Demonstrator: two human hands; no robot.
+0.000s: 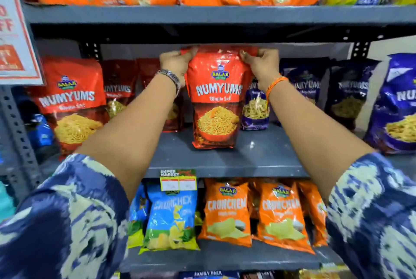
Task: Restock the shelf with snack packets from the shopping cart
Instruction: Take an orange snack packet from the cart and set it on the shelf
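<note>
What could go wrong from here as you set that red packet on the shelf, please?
1. Both hands, left and right, pinch only the top corners of the red packet, which stands alone near the front of the shelf; once released it may tip forward.
2. It stands close to a purple packet, so pushing it back could knock that one over.
3. It partly covers the purple packet, mixing the two kinds.
</note>
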